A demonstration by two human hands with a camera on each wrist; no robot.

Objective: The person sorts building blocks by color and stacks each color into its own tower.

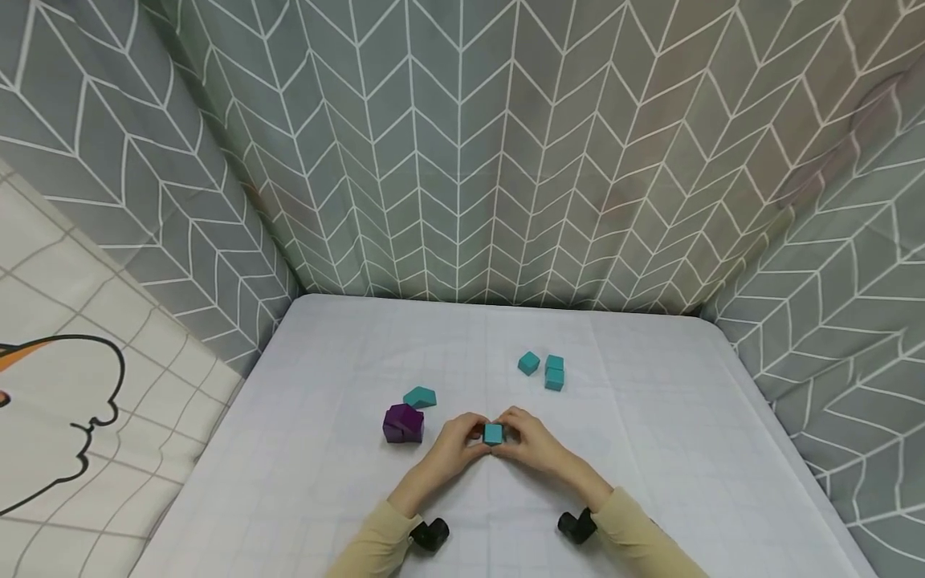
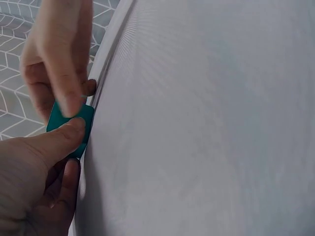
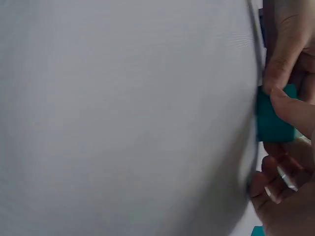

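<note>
In the middle of the table's near half, a teal block [image 1: 493, 434] sits between both hands, its square top facing up in the head view. The left hand [image 1: 454, 446] pinches it from the left, thumb on the near side. From the right, the right hand [image 1: 535, 441] pinches the same block. Up close in the left wrist view, both thumbs press on the face of the teal block [image 2: 84, 120], and fingers behind it are partly hidden. The right wrist view shows the block [image 3: 275, 120] partly covered by the thumbs.
Left of the hands lies a purple angular block [image 1: 403, 424], with a flat teal piece [image 1: 420, 396] just behind it. Farther back to the right are a lone teal block [image 1: 529, 363] and two teal blocks [image 1: 554, 379] touching. A patterned curtain [image 1: 462, 160] surrounds the white-covered table [image 1: 347, 345].
</note>
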